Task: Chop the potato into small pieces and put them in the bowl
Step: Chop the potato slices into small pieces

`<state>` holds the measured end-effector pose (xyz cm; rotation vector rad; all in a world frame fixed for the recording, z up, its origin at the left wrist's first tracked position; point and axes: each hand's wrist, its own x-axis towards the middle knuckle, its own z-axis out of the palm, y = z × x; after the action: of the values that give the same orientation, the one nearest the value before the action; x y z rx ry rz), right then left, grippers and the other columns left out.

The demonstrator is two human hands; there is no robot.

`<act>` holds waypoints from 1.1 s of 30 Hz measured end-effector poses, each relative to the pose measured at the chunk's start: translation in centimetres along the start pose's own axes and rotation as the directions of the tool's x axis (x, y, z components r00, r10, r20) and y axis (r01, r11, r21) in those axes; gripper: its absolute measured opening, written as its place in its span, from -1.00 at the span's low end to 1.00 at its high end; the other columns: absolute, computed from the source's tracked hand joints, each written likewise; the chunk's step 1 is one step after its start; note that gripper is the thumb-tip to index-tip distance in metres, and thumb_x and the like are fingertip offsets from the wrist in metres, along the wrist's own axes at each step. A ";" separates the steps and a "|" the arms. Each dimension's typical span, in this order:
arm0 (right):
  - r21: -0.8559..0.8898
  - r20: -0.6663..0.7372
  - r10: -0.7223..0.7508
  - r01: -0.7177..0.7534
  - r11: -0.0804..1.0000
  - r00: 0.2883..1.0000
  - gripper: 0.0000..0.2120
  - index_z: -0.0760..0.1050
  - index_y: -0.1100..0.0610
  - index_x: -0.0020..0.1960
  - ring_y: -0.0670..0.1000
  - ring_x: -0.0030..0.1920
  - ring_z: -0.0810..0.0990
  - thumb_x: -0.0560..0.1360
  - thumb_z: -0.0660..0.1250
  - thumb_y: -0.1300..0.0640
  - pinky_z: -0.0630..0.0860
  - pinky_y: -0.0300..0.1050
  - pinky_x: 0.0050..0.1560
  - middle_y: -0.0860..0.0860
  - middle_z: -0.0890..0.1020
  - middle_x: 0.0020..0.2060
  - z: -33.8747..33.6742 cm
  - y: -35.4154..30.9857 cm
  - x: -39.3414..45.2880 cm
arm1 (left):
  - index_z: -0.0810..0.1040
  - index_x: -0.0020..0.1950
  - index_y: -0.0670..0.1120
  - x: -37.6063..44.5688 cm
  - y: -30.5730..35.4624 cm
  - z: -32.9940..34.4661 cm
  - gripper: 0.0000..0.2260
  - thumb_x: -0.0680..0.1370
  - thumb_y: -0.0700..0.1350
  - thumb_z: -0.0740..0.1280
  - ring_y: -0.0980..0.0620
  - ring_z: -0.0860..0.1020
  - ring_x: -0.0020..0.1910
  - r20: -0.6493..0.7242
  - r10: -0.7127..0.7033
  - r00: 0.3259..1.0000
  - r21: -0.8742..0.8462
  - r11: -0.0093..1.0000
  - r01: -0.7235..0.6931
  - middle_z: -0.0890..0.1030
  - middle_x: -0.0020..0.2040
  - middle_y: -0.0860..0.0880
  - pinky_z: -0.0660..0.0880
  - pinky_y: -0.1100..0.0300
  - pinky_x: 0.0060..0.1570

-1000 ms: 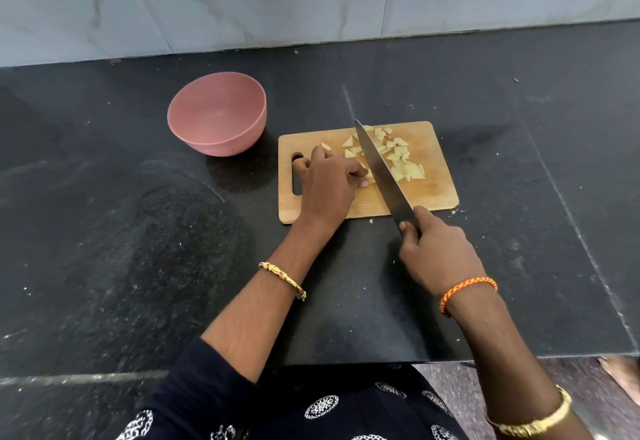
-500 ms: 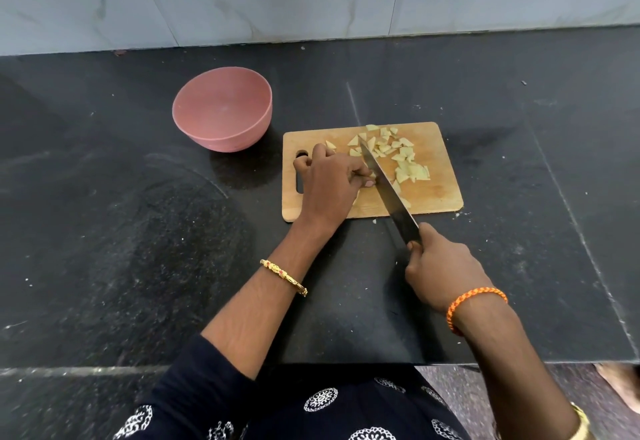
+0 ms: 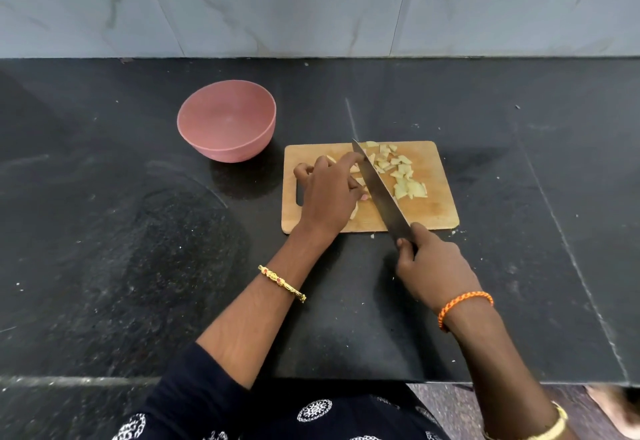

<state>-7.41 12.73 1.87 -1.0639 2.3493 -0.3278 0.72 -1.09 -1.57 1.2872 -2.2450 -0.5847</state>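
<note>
chopping midway: right hand [image 3: 434, 268] grips knife [image 3: 381, 193]; left hand [image 3: 329, 193] curls over remaining potato [image 3: 354, 212] on board [image 3: 436, 212]. cut pieces [image 3: 403, 176] beside blade; bowl [image 3: 227, 121] holds none.

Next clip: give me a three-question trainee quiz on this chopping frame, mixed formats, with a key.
1. True or false: the pink bowl already holds potato pieces.
2. Which of the hands grips the knife? A) left hand B) right hand
3. Fill in: the cutting board lies to the ____ of the bowl.

Key: 1. false, the visible interior looks empty; 2. B; 3. right
</note>
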 end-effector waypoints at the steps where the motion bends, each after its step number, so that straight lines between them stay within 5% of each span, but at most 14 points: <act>1: -0.014 -0.003 0.005 -0.005 1.000 1.000 -0.90 0.28 0.05 -0.05 0.20 -0.22 0.47 0.59 0.08 0.04 0.46 -0.05 -0.17 0.13 0.48 -0.22 0.1 0.0 0.1 | 0.44 0.30 0.06 -0.1 0.0 0.0 -0.56 0.45 -0.12 0.43 0.05 0.42 0.13 -0.001 -0.001 1.000 -0.003 1.000 0.001 0.66 -0.22 0.08 0.10 0.11 0.03; 8: -0.088 0.070 0.004 0.002 0.996 0.998 -0.85 0.32 0.07 0.12 0.21 -0.14 0.56 0.60 0.06 0.07 0.54 0.03 -0.10 0.17 0.53 -0.15 0.0 -0.2 0.2 | 0.35 0.33 0.05 0.0 0.1 0.0 -0.50 0.45 -0.13 0.44 0.05 0.43 0.12 0.010 0.014 1.000 0.005 1.000 -0.014 0.65 -0.15 0.07 0.08 0.14 0.02; 15: 0.015 0.181 0.028 -0.031 0.999 0.983 -0.85 0.34 0.11 0.11 0.19 -0.11 0.58 0.60 0.07 0.10 0.58 0.12 -0.02 0.18 0.54 -0.11 -0.1 -0.5 0.1 | 0.38 0.18 0.05 -0.4 -0.1 0.6 -0.65 0.46 -0.14 0.41 0.07 0.42 0.08 -0.050 0.013 0.999 0.027 1.000 -0.011 0.63 -0.11 0.09 0.02 0.17 -0.04; 19: 0.048 0.220 0.026 -0.038 0.998 0.975 -0.85 0.36 0.07 0.12 0.09 -0.24 0.55 0.60 0.07 0.09 0.53 -0.05 -0.21 0.13 0.54 -0.15 -0.7 0.1 -0.4 | 0.38 0.14 0.05 -0.9 -0.1 1.0 -0.68 0.46 -0.10 0.41 0.08 0.39 0.09 -0.072 -0.040 0.997 0.036 0.998 0.043 0.60 -0.05 0.07 0.03 0.17 -0.02; 21: 0.071 0.210 0.017 -0.032 0.997 0.978 -0.84 0.38 0.05 0.12 0.03 -0.33 0.48 0.60 0.07 0.09 0.45 -0.11 -0.28 0.09 0.52 -0.21 -1.0 0.7 -0.8 | 0.38 0.16 0.05 -0.8 0.1 1.0 -0.67 0.46 -0.08 0.42 0.07 0.39 0.10 -0.061 -0.049 0.997 0.040 0.998 0.051 0.61 -0.05 0.06 0.05 0.16 -0.01; 26: 0.105 0.060 -0.002 -0.004 0.994 0.998 -0.89 0.35 0.06 0.07 0.17 -0.16 0.55 0.60 0.09 0.08 0.48 -0.06 -0.15 0.12 0.54 -0.18 -0.9 0.1 -1.1 | 0.39 0.18 0.04 -1.2 0.0 0.9 -0.65 0.46 -0.06 0.42 0.06 0.39 0.12 -0.064 -0.055 0.996 0.019 0.998 0.056 0.60 -0.01 0.05 0.10 0.13 0.05; 33: 0.054 0.017 0.021 -0.022 0.998 1.000 -0.91 0.33 0.06 0.03 0.21 -0.15 0.54 0.59 0.09 0.08 0.54 0.01 -0.08 0.14 0.50 -0.19 0.6 -0.8 -0.2 | 0.38 0.21 0.04 -1.3 0.1 0.8 -0.64 0.47 -0.07 0.41 0.05 0.41 0.13 -0.070 -0.056 0.996 0.038 0.998 0.058 0.61 -0.02 0.03 0.10 0.13 0.04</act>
<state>-6.49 12.40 1.83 -1.0107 2.3220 -0.3712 0.70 0.17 -2.39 1.3742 -2.1797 -0.5103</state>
